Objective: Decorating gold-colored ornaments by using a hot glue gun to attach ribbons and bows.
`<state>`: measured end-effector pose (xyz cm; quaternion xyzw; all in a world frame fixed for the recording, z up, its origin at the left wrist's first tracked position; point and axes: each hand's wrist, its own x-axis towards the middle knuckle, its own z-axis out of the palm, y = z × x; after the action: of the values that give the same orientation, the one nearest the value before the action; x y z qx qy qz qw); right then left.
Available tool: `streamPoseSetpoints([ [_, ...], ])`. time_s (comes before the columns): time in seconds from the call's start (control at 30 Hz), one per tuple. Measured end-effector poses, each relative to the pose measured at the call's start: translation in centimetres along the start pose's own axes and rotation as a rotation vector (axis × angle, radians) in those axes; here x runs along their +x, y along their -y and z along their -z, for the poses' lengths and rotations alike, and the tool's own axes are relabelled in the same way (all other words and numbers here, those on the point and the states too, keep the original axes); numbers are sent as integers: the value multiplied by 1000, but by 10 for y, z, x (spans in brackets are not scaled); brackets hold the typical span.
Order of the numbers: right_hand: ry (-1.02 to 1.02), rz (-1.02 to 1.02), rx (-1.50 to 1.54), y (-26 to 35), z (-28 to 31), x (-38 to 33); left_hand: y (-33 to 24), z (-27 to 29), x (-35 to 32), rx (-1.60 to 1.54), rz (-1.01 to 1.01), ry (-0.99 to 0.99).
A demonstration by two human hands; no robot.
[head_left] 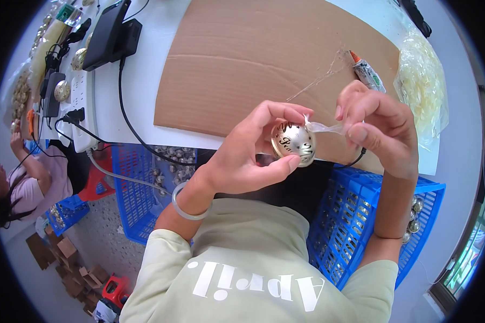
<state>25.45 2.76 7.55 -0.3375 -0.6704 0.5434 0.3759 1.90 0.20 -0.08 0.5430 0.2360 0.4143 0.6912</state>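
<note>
White surface (140, 81) with cardboard sheet (264, 59). Left hand (242, 156) closed around gold bauble (293, 142), held above the surface edge; right hand (374, 126) pinches clear ribbon (324, 128). Keep the bauble steady and the ribbon taut, 1 pull.

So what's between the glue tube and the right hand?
Head view: only bare cardboard with thin glue strands lies between the glue tube and the right hand.

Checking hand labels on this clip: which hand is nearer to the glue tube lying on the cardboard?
Right. The right hand sits just below the glue tube, pinching a clear strip. The left hand holds the gold ball further down and left.
</note>
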Motion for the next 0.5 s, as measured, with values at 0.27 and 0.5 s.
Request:
streamPoseSetpoints([
  [0.27, 18, -105, 221, -12, 8, 1, 6, -17, -5, -282, 83, 81],
  [0.5, 83, -89, 283, -15, 16, -4, 8, -11, -1, -196, 111, 34],
])
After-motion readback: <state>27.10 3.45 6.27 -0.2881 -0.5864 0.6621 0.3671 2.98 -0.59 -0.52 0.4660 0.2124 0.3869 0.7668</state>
